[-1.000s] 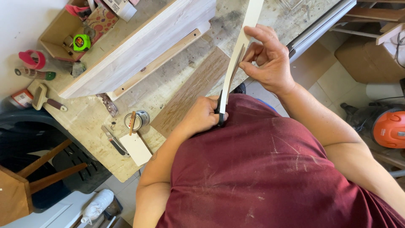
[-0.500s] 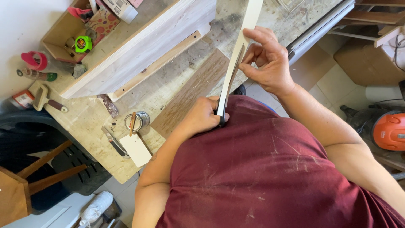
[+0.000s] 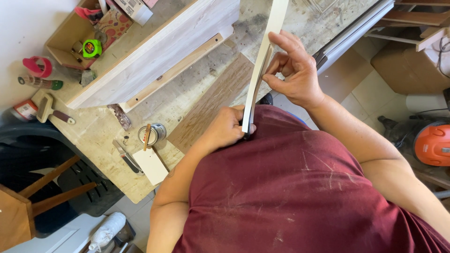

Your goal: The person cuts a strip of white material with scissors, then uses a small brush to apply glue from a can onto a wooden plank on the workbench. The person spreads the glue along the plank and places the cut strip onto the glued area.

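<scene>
A long thin pale strip [image 3: 268, 35], like laminate edging, runs from my chest up past the top of the view. My left hand [image 3: 226, 127] grips its lower end together with a small dark tool against my maroon shirt. My right hand [image 3: 293, 70] pinches the strip higher up between thumb and fingers, where a brown backing layer shows beside the pale face. Under the strip, a brown wood-grain panel [image 3: 213, 100] lies on the workbench [image 3: 105, 136].
A large pale board [image 3: 154, 51] lies across the bench. Near the bench edge sit a small tin with a stick [image 3: 152, 133], a utility knife [image 3: 126, 157] and a white card [image 3: 151, 165]. A tape measure [image 3: 91, 48] rests in a box. An orange vacuum [image 3: 431, 143] stands at right.
My right hand and the upper strip have shifted slightly left. The left hand stays clenched at the strip's lower end.
</scene>
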